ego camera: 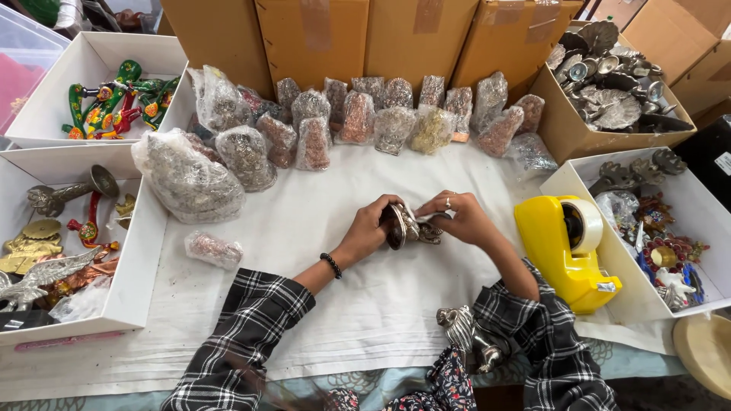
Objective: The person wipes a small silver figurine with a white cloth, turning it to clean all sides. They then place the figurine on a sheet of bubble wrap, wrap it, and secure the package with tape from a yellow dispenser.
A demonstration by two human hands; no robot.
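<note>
My left hand (368, 228) grips a small dark metal figurine (403, 226) by its round base, over the white cloth (365, 304) in the middle of the table. My right hand (461, 218), with a ring on one finger, holds the other end of the same figurine together with a bit of clear wrap. Both arms wear black-and-white checked sleeves, and a black bead bracelet sits on the left wrist. A second silver figurine (466, 335) lies near my lap, below the right forearm.
A yellow tape dispenser (565, 247) stands right of my hands. Several plastic-wrapped figurines (358, 118) line the back, with larger bundles (186, 179) and a small wrapped one (213, 249) at left. White boxes (141, 251) and cardboard boxes (567, 133) of metal ornaments surround the cloth.
</note>
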